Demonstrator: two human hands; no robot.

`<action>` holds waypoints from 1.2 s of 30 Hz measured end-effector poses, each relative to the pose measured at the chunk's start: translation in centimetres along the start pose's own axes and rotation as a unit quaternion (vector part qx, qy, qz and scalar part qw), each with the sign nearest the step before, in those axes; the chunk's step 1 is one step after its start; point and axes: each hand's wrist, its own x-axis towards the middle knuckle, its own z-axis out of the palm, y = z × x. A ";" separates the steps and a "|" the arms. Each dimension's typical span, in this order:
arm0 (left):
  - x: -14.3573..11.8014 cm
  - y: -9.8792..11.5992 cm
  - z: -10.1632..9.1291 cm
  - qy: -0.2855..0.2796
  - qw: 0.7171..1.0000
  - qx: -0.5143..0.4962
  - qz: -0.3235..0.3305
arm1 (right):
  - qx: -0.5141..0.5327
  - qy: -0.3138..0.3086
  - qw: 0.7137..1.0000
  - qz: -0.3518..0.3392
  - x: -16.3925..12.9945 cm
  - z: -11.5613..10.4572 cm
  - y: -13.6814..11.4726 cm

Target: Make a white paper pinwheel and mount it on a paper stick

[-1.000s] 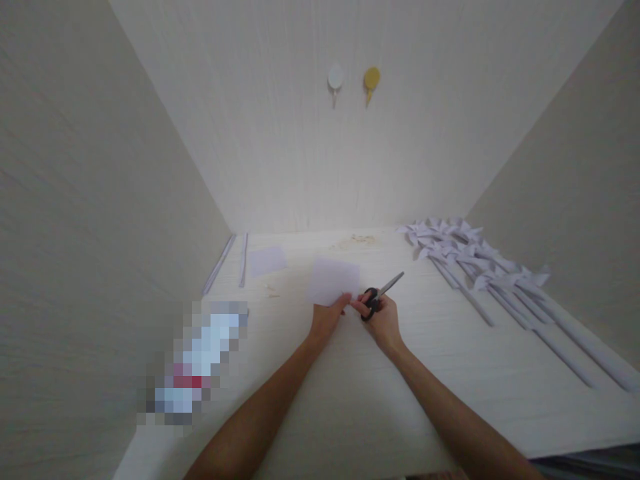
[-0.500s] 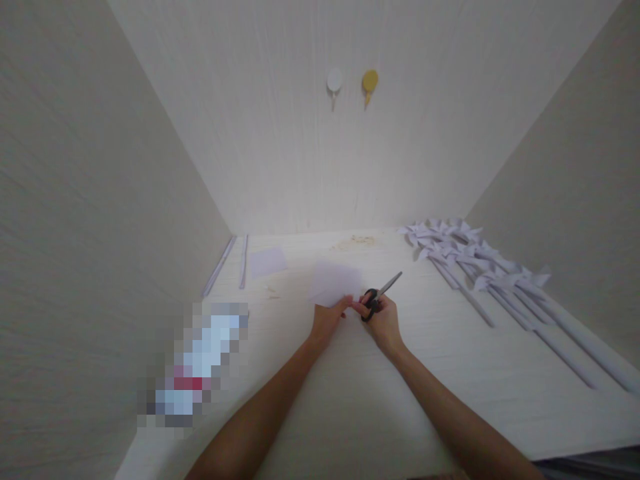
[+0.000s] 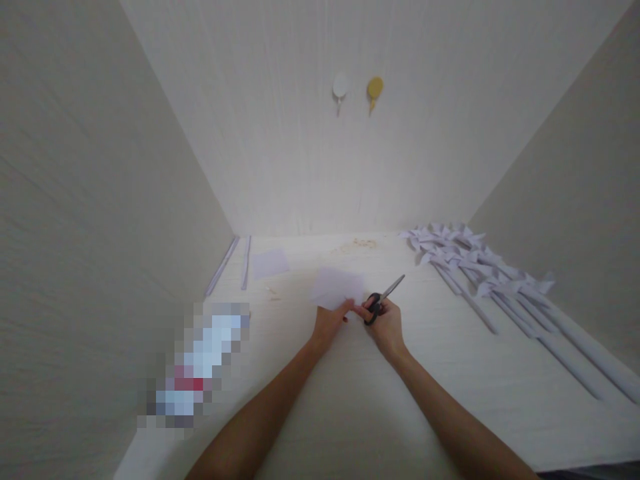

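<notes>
The left hand pinches the near edge of one paper sheet lying mid-table. The right hand is closed on the scissors, blades pointing away. The sheet looks light and floppy, likely to buckle, so it is best held close to the cut. A second, smaller sheet lies far left beside two strips. A row of pinwheels, too overlapped to count, lies right.

Matt paper sheet, metal-bladed scissors, wood-grain table
</notes>
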 end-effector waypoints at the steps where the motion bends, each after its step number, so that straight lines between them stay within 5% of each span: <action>1: 0.0 -0.1 0.0 0.002 1.000 -0.001 0.004 | -0.001 -0.002 1.000 0.000 0.0 0.0 0.0; 9: 1.0 -0.1 -0.6 0.066 0.995 -0.062 0.036 | -0.030 -0.110 0.993 0.028 0.4 -0.7 -0.3; 13: 1.5 0.1 -1.0 0.101 0.989 -0.100 0.046 | -0.052 -0.240 0.968 0.044 0.3 -1.6 -1.4; 20: 2.1 0.1 -1.1 0.139 0.975 -0.168 0.037 | -0.134 -0.364 0.921 0.044 0.1 -2.6 -2.3; 36: 1.9 0.2 -1.2 0.118 0.975 -0.178 0.064 | -0.173 -0.399 0.894 0.110 -0.1 -2.5 -1.1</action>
